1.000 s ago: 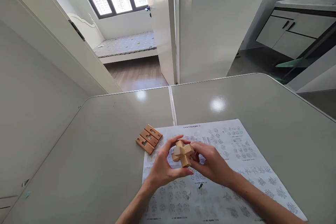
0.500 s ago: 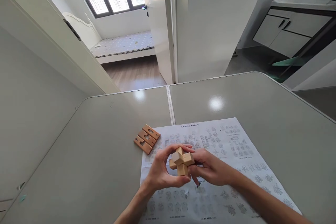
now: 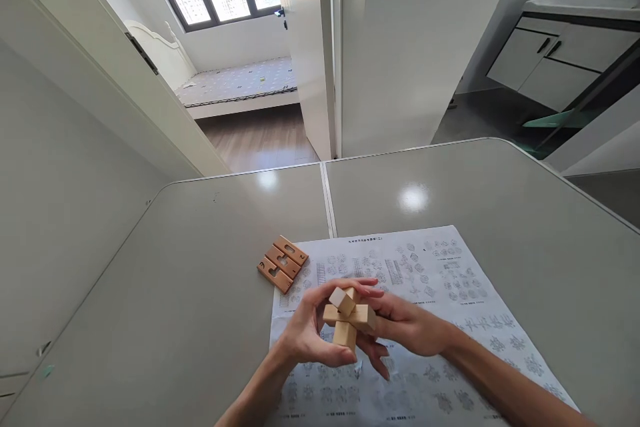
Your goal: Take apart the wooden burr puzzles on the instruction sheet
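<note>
Both hands hold a pale wooden burr puzzle [image 3: 347, 317], a cross of interlocking square bars, above a printed sheet. My left hand [image 3: 309, 333] curls round its left side, with the thumb under the lower bar and fingers over the top. From the right, my right hand [image 3: 407, 325] grips the end of the sideways bar, its lower fingers hanging loose beneath. Parts of the puzzle are hidden by the fingers. Beyond my left hand lie three brown slotted wooden pieces [image 3: 283, 264] side by side, marked with numbers, overlapping the sheet's corner.
The large printed sheet [image 3: 470, 320], covered in small puzzle diagrams, lies on the grey-green table [image 3: 210, 293]. A seam [image 3: 328, 200] crosses the tabletop. Past the far edge are an open door [image 3: 307, 47], a bed [image 3: 240, 83] and a white cabinet [image 3: 560, 60].
The puzzle has turned in my hands, so the sideways bar now shows along its length. My right hand's lower fingers have spread apart. The view has shifted slightly.
</note>
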Demonstrator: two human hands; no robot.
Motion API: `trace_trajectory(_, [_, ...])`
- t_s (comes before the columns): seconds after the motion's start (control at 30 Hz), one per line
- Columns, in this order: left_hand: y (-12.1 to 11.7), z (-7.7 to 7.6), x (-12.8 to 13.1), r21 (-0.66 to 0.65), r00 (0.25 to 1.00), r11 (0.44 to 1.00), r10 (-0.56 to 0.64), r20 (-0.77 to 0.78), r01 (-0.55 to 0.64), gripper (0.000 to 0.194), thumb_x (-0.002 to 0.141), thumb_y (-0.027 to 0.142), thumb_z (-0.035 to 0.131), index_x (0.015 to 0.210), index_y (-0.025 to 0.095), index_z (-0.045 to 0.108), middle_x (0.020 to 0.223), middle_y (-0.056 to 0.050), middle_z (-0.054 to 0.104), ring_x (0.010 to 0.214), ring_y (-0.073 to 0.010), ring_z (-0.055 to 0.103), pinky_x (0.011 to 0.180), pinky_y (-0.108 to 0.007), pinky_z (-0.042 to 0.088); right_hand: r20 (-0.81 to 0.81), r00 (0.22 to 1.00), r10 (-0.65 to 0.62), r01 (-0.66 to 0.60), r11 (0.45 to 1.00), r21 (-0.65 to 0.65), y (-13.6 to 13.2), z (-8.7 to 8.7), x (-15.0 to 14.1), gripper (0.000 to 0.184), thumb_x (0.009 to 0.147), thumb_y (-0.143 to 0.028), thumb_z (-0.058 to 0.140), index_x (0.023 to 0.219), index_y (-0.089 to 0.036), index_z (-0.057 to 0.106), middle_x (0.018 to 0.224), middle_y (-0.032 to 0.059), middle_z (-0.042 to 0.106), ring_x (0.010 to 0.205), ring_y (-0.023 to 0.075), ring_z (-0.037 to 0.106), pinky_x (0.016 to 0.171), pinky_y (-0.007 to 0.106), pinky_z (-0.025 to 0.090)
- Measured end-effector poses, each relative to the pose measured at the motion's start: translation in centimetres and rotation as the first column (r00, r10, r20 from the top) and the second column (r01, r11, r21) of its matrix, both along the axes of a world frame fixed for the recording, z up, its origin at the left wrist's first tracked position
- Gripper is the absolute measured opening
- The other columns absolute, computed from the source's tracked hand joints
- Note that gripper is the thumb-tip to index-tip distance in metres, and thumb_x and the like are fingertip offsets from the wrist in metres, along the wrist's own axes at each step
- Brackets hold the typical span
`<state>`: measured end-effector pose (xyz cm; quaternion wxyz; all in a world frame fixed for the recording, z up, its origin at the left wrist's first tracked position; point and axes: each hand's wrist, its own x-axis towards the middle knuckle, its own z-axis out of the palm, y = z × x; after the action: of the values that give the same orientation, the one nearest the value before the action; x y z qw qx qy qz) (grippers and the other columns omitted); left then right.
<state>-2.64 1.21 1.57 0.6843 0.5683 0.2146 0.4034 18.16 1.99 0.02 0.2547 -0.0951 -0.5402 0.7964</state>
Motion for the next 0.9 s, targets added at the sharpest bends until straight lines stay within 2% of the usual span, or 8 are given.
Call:
trace_trajectory(0.13, [-0.1,0.0,0.1,-0.07,0.996,0.994,0.079,-0.034,-0.081,0.076,0.078,0.055,0.086,0.141,0.02,0.062,0.143,-0.02,0.065,0.134,-0.0448,0.06,0.112,-0.059,0.047,0.073,0.986,-0.149,0.149,0.989,0.0,0.2,0.2,0.0,0.041,0.109,-0.054,0.049,0.097,-0.017,0.061,0.071,-0.0028,0.056,0.055,0.0113,0.06,0.057,0.025,0.053])
trace_trajectory(0.27, [0.0,-0.4,0.0,-0.107,0.989,0.984,0.136,-0.063,-0.143,0.073,0.084,0.052,0.083,0.145,0.023,0.058,0.146,-0.017,0.064,0.137,-0.0402,0.058,0.116,-0.054,0.044,0.149,0.95,-0.273,0.271,0.962,0.032,0.4,0.6,0.0,0.045,0.109,-0.059,0.047,0.099,-0.017,0.061,0.069,-0.0039,0.056,0.054,0.0102,0.055,0.06,0.026,0.05])
trace_trajectory(0.4, [0.0,-0.8,0.0,-0.107,0.984,0.98,0.159,-0.074,-0.167,0.073,0.079,0.051,0.088,0.141,0.023,0.062,0.14,-0.015,0.068,0.134,-0.0379,0.059,0.119,-0.052,0.041,0.151,0.963,-0.224,0.233,0.971,-0.043,0.1,0.3,-0.2,0.054,0.108,-0.065,0.042,0.086,-0.018,0.056,0.062,-0.0051,0.05,0.051,0.011,0.051,0.057,0.026,0.048])
trace_trajectory(0.57, [-0.3,-0.7,0.3,-0.094,0.981,0.977,0.184,-0.06,-0.19,0.07,0.075,0.049,0.091,0.134,0.022,0.066,0.135,-0.014,0.071,0.131,-0.0369,0.061,0.116,-0.05,0.044,0.039,0.985,-0.167,0.172,0.967,-0.187,-0.5,-0.6,-0.8,0.06,0.104,-0.07,0.044,0.067,-0.022,0.043,0.059,-0.009,0.032,0.045,0.0083,0.038,0.045,0.023,0.039])
trace_trajectory(0.77, [-0.6,0.0,0.5,-0.02,0.969,0.975,0.215,-0.121,-0.219,0.065,0.077,0.038,0.092,0.135,0.024,0.066,0.135,-0.012,0.071,0.129,-0.0354,0.063,0.112,-0.046,0.047,-0.021,0.99,-0.141,0.123,0.917,-0.38,-0.7,-0.4,-1.1,0.062,0.1,-0.076,0.047,0.067,-0.024,0.037,0.057,-0.0113,0.025,0.042,0.0064,0.022,0.039,0.02,0.029])
trace_trajectory(0.9, [-0.6,0.2,0.5,0.055,0.972,0.979,0.201,-0.122,-0.196,0.069,0.074,0.04,0.094,0.135,0.024,0.066,0.138,-0.013,0.07,0.133,-0.0366,0.061,0.115,-0.047,0.046,-0.058,0.995,-0.081,0.047,0.895,-0.445,-0.6,-0.5,-0.9,0.061,0.096,-0.076,0.054,0.069,-0.024,0.037,0.057,-0.0121,0.023,0.041,0.0059,0.019,0.038,0.02,0.028])
